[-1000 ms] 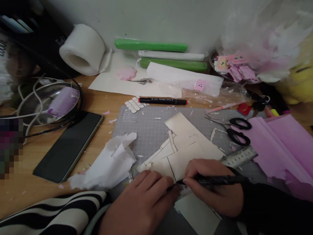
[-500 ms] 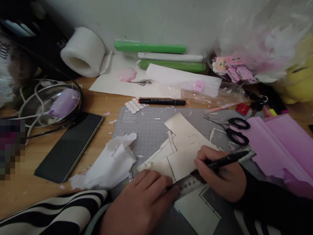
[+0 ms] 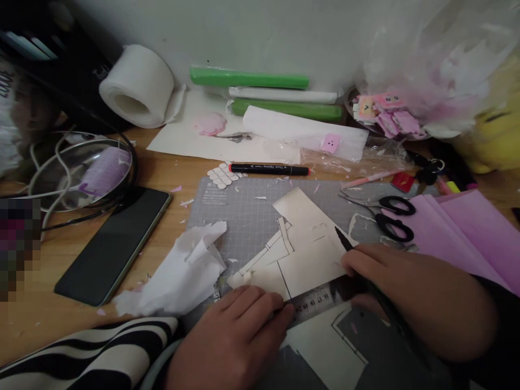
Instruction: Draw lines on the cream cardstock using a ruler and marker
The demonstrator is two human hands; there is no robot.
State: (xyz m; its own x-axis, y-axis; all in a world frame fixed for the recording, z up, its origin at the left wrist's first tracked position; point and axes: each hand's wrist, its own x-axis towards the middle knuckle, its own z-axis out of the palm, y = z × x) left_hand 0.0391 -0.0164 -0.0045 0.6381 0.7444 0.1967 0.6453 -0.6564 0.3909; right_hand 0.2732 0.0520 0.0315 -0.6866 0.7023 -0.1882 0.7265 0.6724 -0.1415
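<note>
My left hand (image 3: 239,330) has its fingers curled and pressed on the end of a metal ruler (image 3: 314,304). The ruler lies along the lower edge of a cream card piece (image 3: 309,268), which bears a drawn black line. In my right hand (image 3: 410,295) is a black marker pen (image 3: 345,238), its pointed tip above the card and aimed up and left. That hand also covers the ruler's far part. More cut card (image 3: 268,252) with black lines lies under and beside the piece. A second card piece (image 3: 329,346) with a drawn corner lies below the ruler.
Beneath the card is a grey cutting mat (image 3: 252,200). Black-handled scissors (image 3: 396,216) and pink paper (image 3: 455,227) lie right. Crumpled white tissue (image 3: 190,271) and a phone (image 3: 117,244) are left. Another marker (image 3: 270,169) lies behind, near a paper roll (image 3: 140,86).
My right hand has shifted right, and the pen has swung from lying low by the ruler to pointing up and left over the card. The left hand stays nearly still on the ruler.
</note>
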